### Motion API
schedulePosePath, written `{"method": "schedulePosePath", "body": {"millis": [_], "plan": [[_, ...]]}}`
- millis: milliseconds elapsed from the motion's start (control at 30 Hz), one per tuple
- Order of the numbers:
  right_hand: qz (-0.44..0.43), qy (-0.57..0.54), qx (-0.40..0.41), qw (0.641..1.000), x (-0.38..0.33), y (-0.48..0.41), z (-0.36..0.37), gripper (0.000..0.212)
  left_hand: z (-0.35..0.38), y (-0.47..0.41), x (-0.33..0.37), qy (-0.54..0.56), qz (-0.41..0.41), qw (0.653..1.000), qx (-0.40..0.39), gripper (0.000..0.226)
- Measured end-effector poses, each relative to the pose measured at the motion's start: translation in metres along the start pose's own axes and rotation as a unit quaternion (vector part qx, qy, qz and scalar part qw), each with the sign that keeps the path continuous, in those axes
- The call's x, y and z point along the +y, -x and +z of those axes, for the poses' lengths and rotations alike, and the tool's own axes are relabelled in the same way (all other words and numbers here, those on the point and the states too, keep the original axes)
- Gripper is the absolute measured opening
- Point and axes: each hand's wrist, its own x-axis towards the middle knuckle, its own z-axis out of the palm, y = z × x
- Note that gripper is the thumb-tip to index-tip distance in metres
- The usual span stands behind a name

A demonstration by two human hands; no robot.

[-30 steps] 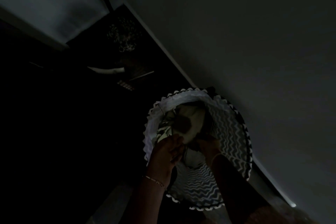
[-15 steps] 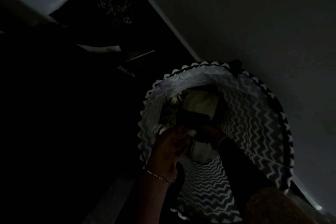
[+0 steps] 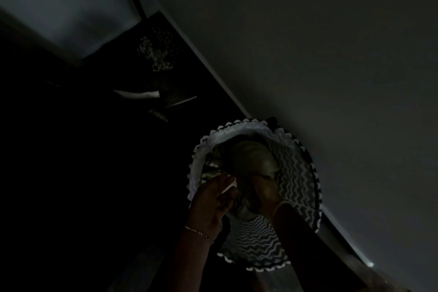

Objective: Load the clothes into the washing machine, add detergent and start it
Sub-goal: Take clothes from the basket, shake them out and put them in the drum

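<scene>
The room is very dark. A round laundry basket [image 3: 298,187] with a black-and-white zigzag lining stands by a wall. Crumpled pale clothes [image 3: 251,159] lie inside it. My left hand [image 3: 213,201], with a thin bracelet at the wrist, reaches in from the near side and pinches a pale piece of cloth. My right hand [image 3: 267,193] is deeper in the basket, closed on the bundle of clothes. No washing machine or detergent shows in this view.
A grey wall [image 3: 320,54] fills the right and top, with a pale skirting strip [image 3: 222,83] running diagonally. In the dark area to the left lie a patterned bundle [image 3: 158,52] and a pale flat thing [image 3: 137,94]. The far left is black.
The view has swung slightly, so the basket shifts in frame. Both hands stay inside the basket and have gathered the pale clothes more tightly.
</scene>
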Motion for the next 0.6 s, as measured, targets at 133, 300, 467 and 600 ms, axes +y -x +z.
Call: {"method": "schedulePosePath", "body": {"millis": [133,300,467,600], "plan": [[-0.032,-0.003,-0.012,0.999,-0.01,0.059,-0.017,0.026,0.007,0.039,0.014,-0.01,0.011,1.0,-0.002,0.033],[-0.064,-0.027,-0.024,0.997,-0.037,0.144,-0.041,0.024,0.019,0.097,0.039,-0.064,0.024,0.998,-0.011,0.036],[-0.067,0.007,-0.016,0.998,-0.06,0.212,-0.049,0.02,0.034,0.139,0.052,-0.086,0.026,0.996,-0.018,0.028],[-0.076,-0.008,-0.049,0.996,-0.072,0.266,-0.053,0.023,0.056,0.178,0.062,-0.149,0.039,0.987,-0.038,0.045]]}}
